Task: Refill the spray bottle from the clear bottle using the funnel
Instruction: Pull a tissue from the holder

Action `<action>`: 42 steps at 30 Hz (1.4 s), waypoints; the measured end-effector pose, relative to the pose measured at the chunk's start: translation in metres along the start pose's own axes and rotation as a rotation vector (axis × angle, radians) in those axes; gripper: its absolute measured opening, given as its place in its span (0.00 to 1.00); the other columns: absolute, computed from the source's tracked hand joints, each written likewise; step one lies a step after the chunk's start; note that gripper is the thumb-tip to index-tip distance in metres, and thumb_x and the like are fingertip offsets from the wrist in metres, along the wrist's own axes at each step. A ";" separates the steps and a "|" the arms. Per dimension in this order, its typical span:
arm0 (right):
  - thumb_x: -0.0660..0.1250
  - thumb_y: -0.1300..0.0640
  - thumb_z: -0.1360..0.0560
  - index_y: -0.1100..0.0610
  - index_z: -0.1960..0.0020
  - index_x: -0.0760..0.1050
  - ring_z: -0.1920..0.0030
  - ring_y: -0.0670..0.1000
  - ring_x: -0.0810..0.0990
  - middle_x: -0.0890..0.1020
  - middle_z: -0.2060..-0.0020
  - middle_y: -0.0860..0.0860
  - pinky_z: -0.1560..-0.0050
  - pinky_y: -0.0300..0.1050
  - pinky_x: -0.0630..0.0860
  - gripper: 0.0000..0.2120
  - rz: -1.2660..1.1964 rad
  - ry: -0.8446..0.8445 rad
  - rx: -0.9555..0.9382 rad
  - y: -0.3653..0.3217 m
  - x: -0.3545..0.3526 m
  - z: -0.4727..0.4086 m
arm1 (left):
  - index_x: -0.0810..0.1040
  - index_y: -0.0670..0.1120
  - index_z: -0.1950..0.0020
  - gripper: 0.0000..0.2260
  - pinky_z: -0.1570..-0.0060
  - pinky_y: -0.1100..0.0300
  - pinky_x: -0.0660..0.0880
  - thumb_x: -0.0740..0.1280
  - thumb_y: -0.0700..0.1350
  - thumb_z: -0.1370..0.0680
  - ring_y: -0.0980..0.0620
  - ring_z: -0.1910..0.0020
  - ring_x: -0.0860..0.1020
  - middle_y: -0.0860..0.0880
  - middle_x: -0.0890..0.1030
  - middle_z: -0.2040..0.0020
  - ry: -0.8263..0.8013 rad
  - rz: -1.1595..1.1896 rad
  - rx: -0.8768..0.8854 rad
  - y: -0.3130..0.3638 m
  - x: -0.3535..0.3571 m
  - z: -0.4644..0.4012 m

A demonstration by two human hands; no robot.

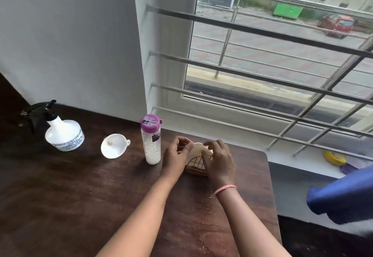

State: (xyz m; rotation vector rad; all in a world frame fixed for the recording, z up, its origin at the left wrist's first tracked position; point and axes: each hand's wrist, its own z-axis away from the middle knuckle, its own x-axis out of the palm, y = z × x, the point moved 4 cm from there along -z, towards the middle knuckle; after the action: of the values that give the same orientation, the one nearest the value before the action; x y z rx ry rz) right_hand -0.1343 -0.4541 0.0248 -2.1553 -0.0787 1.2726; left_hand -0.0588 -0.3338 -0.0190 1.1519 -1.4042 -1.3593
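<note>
Your left hand [177,152] and right hand [219,161] are both on a small wicker basket [196,166] that sits near the right end of the dark wooden table [80,206], with a pale cloth [198,148] lying over its top. Your left fingers are curled and pinch the cloth's left edge; your right fingers bend down over its right side and appear to grip it there. A pink thread band [225,189] circles your right wrist. Just left of your left hand the clear bottle [152,141] stands upright with its purple cap closed; it carries a purple label and white lettering down its side, too blurred to read. Further left the white funnel [114,145] lies tipped on the table, its wide mouth facing you. The spray bottle [62,131] stands near the table's back left corner, black trigger head still fitted; its label shows dark print, of which only something like "AGRI SPRAY" can be made out. None of these three is touched by either hand.
</note>
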 end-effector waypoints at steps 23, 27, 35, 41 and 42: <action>0.71 0.68 0.31 0.56 0.59 0.79 0.57 0.56 0.78 0.79 0.61 0.51 0.59 0.52 0.76 0.08 -0.160 -0.010 0.050 0.015 0.006 -0.005 | 0.79 0.52 0.54 0.10 0.53 0.68 0.75 0.67 0.36 0.25 0.58 0.54 0.80 0.54 0.82 0.56 -0.055 -0.200 -0.116 -0.014 -0.013 0.011; 0.71 0.71 0.33 0.57 0.59 0.80 0.57 0.58 0.76 0.80 0.61 0.53 0.60 0.50 0.75 0.10 -0.036 -0.053 -0.078 0.006 0.007 0.001 | 0.78 0.48 0.52 0.08 0.61 0.75 0.70 0.65 0.36 0.26 0.56 0.57 0.78 0.53 0.81 0.57 0.090 -0.277 -0.180 -0.018 -0.017 0.013; 0.72 0.64 0.33 0.55 0.58 0.82 0.54 0.58 0.77 0.80 0.58 0.52 0.56 0.53 0.73 0.07 0.112 -0.100 -0.076 0.002 0.016 0.013 | 0.78 0.52 0.51 0.08 0.58 0.78 0.70 0.65 0.39 0.24 0.58 0.55 0.78 0.51 0.81 0.51 0.147 -0.186 -0.088 -0.013 -0.014 0.013; 0.72 0.64 0.33 0.53 0.55 0.82 0.52 0.58 0.77 0.81 0.56 0.51 0.54 0.53 0.71 0.09 0.120 -0.098 -0.050 0.001 0.018 0.013 | 0.80 0.51 0.51 0.08 0.58 0.74 0.72 0.70 0.39 0.27 0.57 0.57 0.78 0.52 0.78 0.54 0.134 -0.185 0.034 -0.002 -0.010 0.014; 0.71 0.63 0.32 0.53 0.54 0.82 0.51 0.58 0.77 0.81 0.55 0.50 0.53 0.52 0.71 0.09 0.117 -0.096 -0.050 0.000 0.017 0.013 | 0.80 0.51 0.52 0.08 0.59 0.74 0.72 0.70 0.39 0.27 0.57 0.58 0.78 0.52 0.77 0.55 0.134 -0.210 0.041 -0.001 -0.010 0.012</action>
State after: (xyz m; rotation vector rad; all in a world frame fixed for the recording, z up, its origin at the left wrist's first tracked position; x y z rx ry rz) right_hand -0.1358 -0.4420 0.0073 -2.1674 -0.0249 1.4550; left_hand -0.0684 -0.3212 -0.0206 1.4233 -1.2472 -1.3744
